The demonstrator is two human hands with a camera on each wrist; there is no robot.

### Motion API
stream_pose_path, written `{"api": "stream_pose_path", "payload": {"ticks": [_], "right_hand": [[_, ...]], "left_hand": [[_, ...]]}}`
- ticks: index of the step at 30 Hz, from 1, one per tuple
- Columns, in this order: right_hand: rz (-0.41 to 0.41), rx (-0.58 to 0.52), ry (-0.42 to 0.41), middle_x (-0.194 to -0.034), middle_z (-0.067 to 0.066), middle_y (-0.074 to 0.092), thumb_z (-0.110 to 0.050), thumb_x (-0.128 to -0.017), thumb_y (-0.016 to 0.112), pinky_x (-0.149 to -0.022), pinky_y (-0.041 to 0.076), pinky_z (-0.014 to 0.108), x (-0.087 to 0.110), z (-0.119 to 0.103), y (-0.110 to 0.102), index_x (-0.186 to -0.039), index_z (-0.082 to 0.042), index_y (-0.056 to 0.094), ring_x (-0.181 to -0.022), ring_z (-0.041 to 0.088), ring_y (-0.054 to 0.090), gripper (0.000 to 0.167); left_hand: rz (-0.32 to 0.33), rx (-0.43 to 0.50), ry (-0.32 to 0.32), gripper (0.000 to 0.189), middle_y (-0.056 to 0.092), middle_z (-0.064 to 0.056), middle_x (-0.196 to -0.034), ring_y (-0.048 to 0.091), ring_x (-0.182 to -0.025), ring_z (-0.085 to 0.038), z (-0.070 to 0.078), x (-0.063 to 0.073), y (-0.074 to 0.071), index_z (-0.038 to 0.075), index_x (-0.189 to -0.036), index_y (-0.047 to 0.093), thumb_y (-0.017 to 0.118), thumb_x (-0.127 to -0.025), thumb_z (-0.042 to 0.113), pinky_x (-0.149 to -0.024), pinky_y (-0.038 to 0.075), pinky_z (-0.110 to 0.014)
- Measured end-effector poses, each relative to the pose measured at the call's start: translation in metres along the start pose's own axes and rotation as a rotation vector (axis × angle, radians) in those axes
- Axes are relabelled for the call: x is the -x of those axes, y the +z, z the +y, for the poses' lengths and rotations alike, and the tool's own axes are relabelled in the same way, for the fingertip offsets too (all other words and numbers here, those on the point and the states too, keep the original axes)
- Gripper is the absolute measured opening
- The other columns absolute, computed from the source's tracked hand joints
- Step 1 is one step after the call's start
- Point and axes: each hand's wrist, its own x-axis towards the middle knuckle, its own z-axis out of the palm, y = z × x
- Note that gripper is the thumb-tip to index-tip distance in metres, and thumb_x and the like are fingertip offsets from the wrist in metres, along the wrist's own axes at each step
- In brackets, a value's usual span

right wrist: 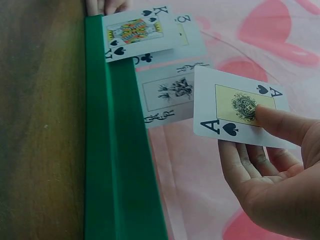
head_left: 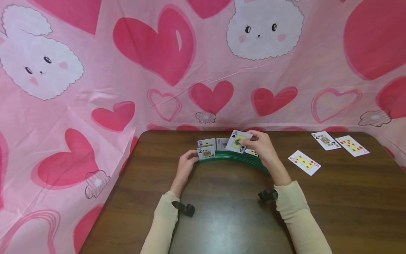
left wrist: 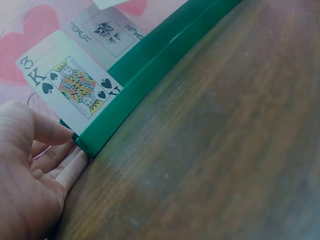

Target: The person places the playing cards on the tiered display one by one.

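A curved green card holder (head_left: 236,155) stands on the table. My left hand (head_left: 188,164) grips its left end, thumb and fingertips at the end of the rail. The king of spades (left wrist: 77,87) stands in the front slot there, with a three of clubs (right wrist: 192,37) partly hidden behind it. Beside them a joker (right wrist: 170,92) stands in the back slot. My right hand (head_left: 263,146) pinches the ace of spades (right wrist: 235,107), thumb on its face and fingers behind, above the holder and right of the joker. Another card (head_left: 252,152) shows partly below the right hand.
On the table to the right lie a black king (head_left: 325,140), a red seven (head_left: 352,145) and a five of diamonds (head_left: 304,162), all face up. A pink heart-patterned cloth (head_left: 222,70) hangs close behind the table's back edge. Dark wrist cameras (head_left: 187,209) sit on both sleeves.
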Motion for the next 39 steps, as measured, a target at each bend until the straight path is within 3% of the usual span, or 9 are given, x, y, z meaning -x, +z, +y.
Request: {"api": "stream_pose_path", "payload": {"ticks": [12,19,26,28,35,39], "right_hand": [[-0.004,0.031,0.031,-0.107,0.021,0.074,-0.004,-0.094,0.072,-0.085,0.059,0.033,-0.005,0.011,0.014,-0.115,0.014,0.066,-0.088,0.015,0.068,0.028],[-0.014,0.044,0.058,-0.110,0.024,0.073,-0.004,-0.095,0.071,-0.092,0.057,0.040,-0.007,0.017,0.021,-0.115,0.014,0.067,-0.090,0.016,0.068,0.027],[-0.013,0.085,0.061,-0.111,0.023,0.073,-0.006,-0.094,0.073,-0.088,0.057,0.033,-0.008,0.022,0.025,-0.115,0.012,0.070,-0.091,0.017,0.069,0.028],[-0.010,0.095,0.061,-0.113,0.024,0.073,-0.006,-0.094,0.073,-0.087,0.057,0.032,-0.008,0.023,0.026,-0.116,0.012,0.070,-0.093,0.019,0.070,0.029],[-0.004,0.109,0.075,-0.112,0.023,0.074,-0.006,-0.094,0.073,-0.088,0.057,0.032,-0.008,0.026,0.029,-0.115,0.010,0.072,-0.094,0.019,0.069,0.026],[0.002,0.117,0.073,-0.111,0.023,0.074,-0.006,-0.094,0.073,-0.091,0.056,0.036,-0.007,0.028,0.031,-0.112,0.010,0.073,-0.096,0.021,0.070,0.024]], "left_hand": [[0.016,-0.003,0.049,0.022,0.072,-0.020,-0.115,0.065,-0.107,-0.028,-0.007,-0.002,0.001,-0.008,-0.112,0.071,0.058,-0.095,-0.004,-0.093,0.050,-0.037],[0.004,0.008,0.020,0.023,0.070,-0.023,-0.120,0.064,-0.112,-0.030,-0.006,-0.002,0.000,-0.010,-0.116,0.070,0.058,-0.097,-0.004,-0.097,0.048,-0.039],[-0.008,0.003,0.011,0.023,0.069,-0.025,-0.121,0.064,-0.112,-0.030,-0.005,-0.004,0.000,-0.013,-0.117,0.068,0.057,-0.098,-0.006,-0.096,0.048,-0.037],[-0.014,0.003,0.004,0.023,0.069,-0.027,-0.121,0.064,-0.112,-0.031,-0.002,-0.003,-0.001,-0.014,-0.116,0.068,0.056,-0.097,-0.007,-0.095,0.048,-0.036],[-0.023,0.002,0.029,0.021,0.070,-0.028,-0.115,0.065,-0.106,-0.028,0.034,0.017,-0.003,-0.017,-0.112,0.067,0.057,-0.095,-0.010,-0.087,0.048,-0.027],[-0.024,0.007,0.029,0.021,0.070,-0.027,-0.115,0.065,-0.106,-0.028,0.037,0.019,-0.003,-0.016,-0.112,0.067,0.057,-0.095,-0.010,-0.087,0.048,-0.026]]}}
